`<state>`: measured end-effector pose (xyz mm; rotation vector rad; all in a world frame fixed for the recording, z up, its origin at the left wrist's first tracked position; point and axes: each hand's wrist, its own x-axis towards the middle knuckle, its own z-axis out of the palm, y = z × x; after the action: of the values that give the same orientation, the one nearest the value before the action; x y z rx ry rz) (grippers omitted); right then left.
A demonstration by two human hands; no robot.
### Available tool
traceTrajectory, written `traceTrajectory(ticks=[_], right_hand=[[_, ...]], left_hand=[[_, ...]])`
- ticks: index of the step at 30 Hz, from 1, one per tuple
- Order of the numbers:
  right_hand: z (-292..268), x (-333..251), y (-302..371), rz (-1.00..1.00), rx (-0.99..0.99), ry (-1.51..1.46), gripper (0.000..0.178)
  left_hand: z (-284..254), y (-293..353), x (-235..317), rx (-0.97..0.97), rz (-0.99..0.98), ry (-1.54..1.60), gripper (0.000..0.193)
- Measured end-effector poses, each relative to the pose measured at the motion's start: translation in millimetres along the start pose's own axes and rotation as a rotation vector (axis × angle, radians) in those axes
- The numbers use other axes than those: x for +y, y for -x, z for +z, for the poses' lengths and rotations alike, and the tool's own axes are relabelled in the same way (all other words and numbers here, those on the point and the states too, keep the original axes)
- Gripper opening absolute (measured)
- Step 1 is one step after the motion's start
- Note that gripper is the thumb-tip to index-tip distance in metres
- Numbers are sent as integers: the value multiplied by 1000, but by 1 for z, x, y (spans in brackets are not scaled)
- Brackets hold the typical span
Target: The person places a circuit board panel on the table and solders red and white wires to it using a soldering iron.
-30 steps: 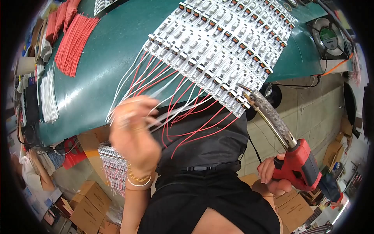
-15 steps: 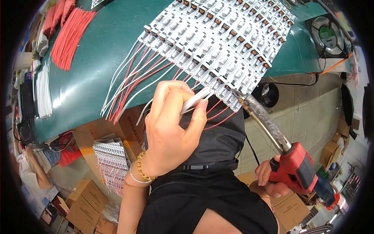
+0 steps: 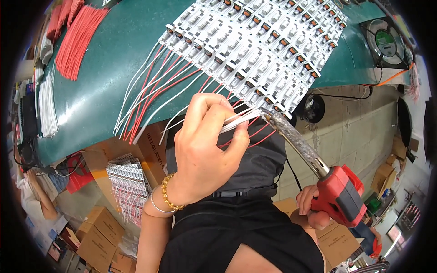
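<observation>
The right hand (image 3: 312, 208) grips a red soldering gun (image 3: 342, 194), its tip beside white wires (image 3: 239, 120) pinched in the left hand (image 3: 205, 148). The circuit-board panel (image 3: 255, 51) overhangs the worktop's (image 3: 109, 86) near edge; red wires (image 3: 140, 109) already fringe its front row, while the pinched whites seem left to join.

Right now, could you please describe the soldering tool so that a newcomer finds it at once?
Find the large green table, then the white circuit boards on it. From their near edge, the soldering tool slopes down to the person's right hand. Its metal barrel and red pistol-like handle set it apart from the thin wires nearby.
</observation>
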<state>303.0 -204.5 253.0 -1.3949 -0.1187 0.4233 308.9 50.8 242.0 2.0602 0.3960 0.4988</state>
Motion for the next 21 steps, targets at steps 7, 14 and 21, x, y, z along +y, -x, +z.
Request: traceTrajectory(ticks=[7, 14, 21], right_hand=[[0, -5, -9, -75, -181, 111, 87], [7, -7, -7, -72, -98, 119, 90], [2, -4, -10, -215, -223, -1, 89]], left_hand=[[0, -1, -1, 0, 14, -11, 13], [-7, -2, -2, -5, 43, 12, 17], [1, 3, 0, 10, 108, 43, 14]])
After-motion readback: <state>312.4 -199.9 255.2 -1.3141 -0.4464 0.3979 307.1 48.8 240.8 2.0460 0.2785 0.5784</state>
